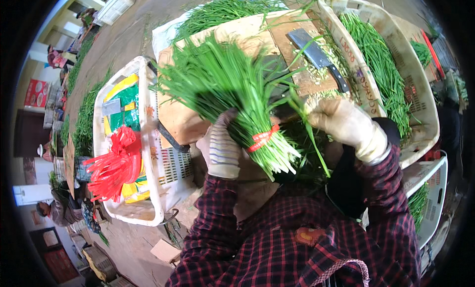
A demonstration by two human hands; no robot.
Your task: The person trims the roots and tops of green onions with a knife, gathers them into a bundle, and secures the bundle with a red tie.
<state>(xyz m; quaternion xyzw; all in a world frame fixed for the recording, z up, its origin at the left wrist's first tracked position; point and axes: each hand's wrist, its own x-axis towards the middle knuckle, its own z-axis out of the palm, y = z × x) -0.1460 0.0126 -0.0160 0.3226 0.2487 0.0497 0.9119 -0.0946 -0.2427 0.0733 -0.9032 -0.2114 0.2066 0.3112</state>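
Note:
My left hand (221, 151), in a white striped glove, is closed around a big bunch of garlic chives (215, 81). A red band (262, 138) wraps the bunch near its white cut ends, which tilt down and right toward me. The leafy tops fan out up and to the left over a wooden board (188, 123). Just right of the bunch, my right hand (344, 123), also gloved, is closed in a pinch on a few loose chive leaves (316, 146). One of these hangs below the fingers. The glove hides part of that grip.
A cleaver (314, 52) with a black handle lies on the board among chopped bits. At left, a white crate (154, 188) holds red strips (118, 165) and a small blade (113, 106). Another crate (363, 74) holds chives at right. More chives (227, 12) lie beyond the board.

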